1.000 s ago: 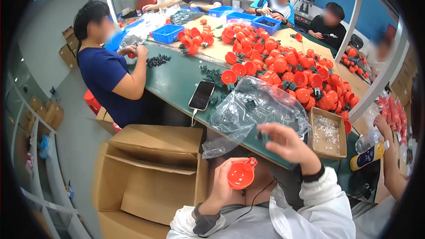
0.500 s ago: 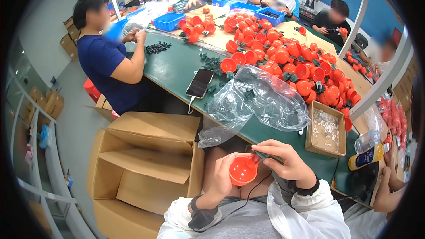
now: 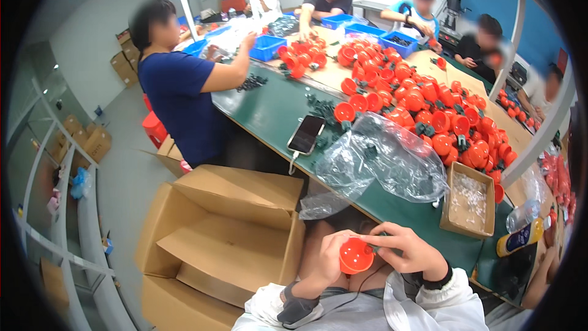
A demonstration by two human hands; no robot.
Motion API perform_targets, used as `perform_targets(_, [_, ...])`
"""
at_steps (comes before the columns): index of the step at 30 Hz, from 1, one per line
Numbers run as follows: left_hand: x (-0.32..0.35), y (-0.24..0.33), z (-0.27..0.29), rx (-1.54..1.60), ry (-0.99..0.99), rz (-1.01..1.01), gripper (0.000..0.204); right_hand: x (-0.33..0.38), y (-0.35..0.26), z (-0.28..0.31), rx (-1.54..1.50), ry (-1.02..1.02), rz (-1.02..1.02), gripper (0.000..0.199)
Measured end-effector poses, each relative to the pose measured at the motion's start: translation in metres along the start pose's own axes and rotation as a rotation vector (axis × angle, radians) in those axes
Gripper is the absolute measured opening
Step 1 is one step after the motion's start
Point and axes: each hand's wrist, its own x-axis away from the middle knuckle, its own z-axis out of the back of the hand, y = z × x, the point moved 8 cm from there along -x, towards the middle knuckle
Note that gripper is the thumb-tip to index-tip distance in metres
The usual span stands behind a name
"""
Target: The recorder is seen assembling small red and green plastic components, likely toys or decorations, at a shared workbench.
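Note:
Over my lap I hold an orange-red cup (image 3: 356,258), its glossy hollow facing up. My left hand (image 3: 329,257) is wrapped round its left side. From the right, my right hand (image 3: 404,249) has its thumb and fingers closed at the cup's upper right edge; any small part pinched there is hidden. On the green table ahead lies a crumpled clear plastic bag (image 3: 383,162). Behind it spreads a large heap of similar orange-red cups (image 3: 422,101) with dark green clips. A cardboard tray (image 3: 450,224) of small whitish pieces sits at the table's near edge.
An open cardboard box (image 3: 229,233) stands to my left. A phone (image 3: 306,133) with a white cable lies near loose dark green clips (image 3: 324,108). A bottle of yellow liquid (image 3: 520,237) is at right. Co-workers surround the table, one in a blue shirt (image 3: 177,86) at left.
My view has shifted, so the scene sits farther right and lower. My right fingers have come down onto the cup's edge; the dark green part seen there is now hidden. The blue-shirted co-worker reaches forward.

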Motion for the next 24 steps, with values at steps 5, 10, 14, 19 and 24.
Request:
perform_targets(5, [-0.007, -0.019, 0.002, 0.186, -0.036, 0.215, 0.038, -0.001, 0.013, -0.011, -0.005, 0.073, 0.162, 0.045])
perform_targets(10, [-0.008, -0.021, 0.003, 0.236, -0.14, 0.281, 0.046, -0.009, 0.02, -0.01, -0.044, 0.11, 0.021, 0.037])
perform_targets(14, [-0.003, -0.009, 0.015, 0.147, 0.036, 0.117, 0.037, -0.014, 0.021, -0.011, -0.076, 0.039, 0.015, 0.035])
perform_targets(19, [0.015, 0.028, 0.011, -0.507, -0.017, -0.277, 0.04, -0.014, 0.019, -0.019, -0.054, 0.105, 0.051, 0.033])
perform_targets(24, [0.016, 0.011, 0.043, -0.095, 0.095, 0.007, 0.032, -0.022, 0.011, -0.045, 0.211, 0.043, 0.114, 0.035])
